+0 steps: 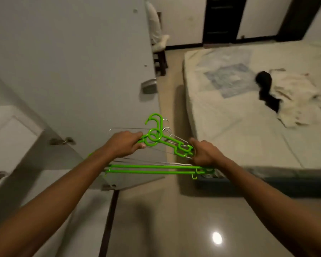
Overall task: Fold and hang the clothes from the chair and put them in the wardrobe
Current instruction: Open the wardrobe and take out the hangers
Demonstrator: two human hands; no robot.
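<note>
You grip the bunch of green hangers (161,143) with both hands, left hand (125,143) curled near the hooks, right hand (204,152) clamping the shoulder, keeping them bundled.

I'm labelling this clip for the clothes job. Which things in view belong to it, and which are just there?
Job:
green hangers
wire hangers
left hand
right hand
clothes on bed
wardrobe door
chair

Just there:
mattress
dark doorway

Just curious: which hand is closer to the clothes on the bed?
Right. The right hand grips the hangers at the end toward the bed, and the clothes lie beyond it; the left hand grips the end toward the wardrobe door.
</note>
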